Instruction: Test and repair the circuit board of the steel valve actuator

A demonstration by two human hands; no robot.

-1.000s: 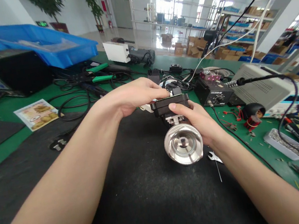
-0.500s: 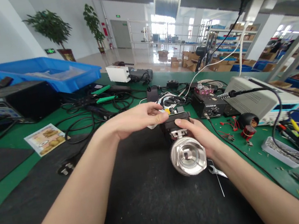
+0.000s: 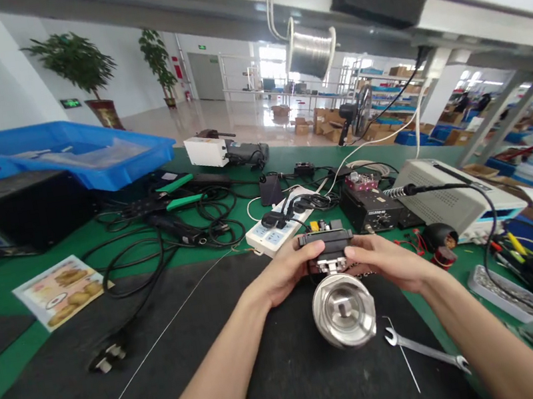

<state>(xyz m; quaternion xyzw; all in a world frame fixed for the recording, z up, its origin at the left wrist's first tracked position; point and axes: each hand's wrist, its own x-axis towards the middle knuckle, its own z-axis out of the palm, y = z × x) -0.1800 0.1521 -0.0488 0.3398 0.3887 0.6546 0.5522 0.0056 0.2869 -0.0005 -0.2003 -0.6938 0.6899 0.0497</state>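
Note:
Between my hands is a motorized ball valve: a shiny steel valve body (image 3: 343, 310) faces me, joined by a short stem to a black actuator housing (image 3: 327, 245). Yellow and dark components show on top of the housing. My left hand (image 3: 288, 269) grips the housing's left side, thumb on its front. My right hand (image 3: 386, 257) grips the right side, its thumb near the stem bracket. The fingers behind the housing are partly hidden. Below and right of the valve, an open-ended wrench (image 3: 426, 349) and a thin metal rod (image 3: 408, 366) lie on the black mat (image 3: 286, 385).
Beyond the hands lies a white power strip (image 3: 267, 234) with plugs and tangled cables. A soldering station (image 3: 374, 209), a grey instrument (image 3: 447, 191) and a tray of small parts (image 3: 502, 297) stand right. A blue bin (image 3: 124, 165) and a printed card (image 3: 63, 292) are left. A solder spool (image 3: 310, 47) hangs above.
My left hand has come down from the housing's top to grip its left side. My right hand has shifted on the right side. The view has tilted, uncovering the wrench and power strip.

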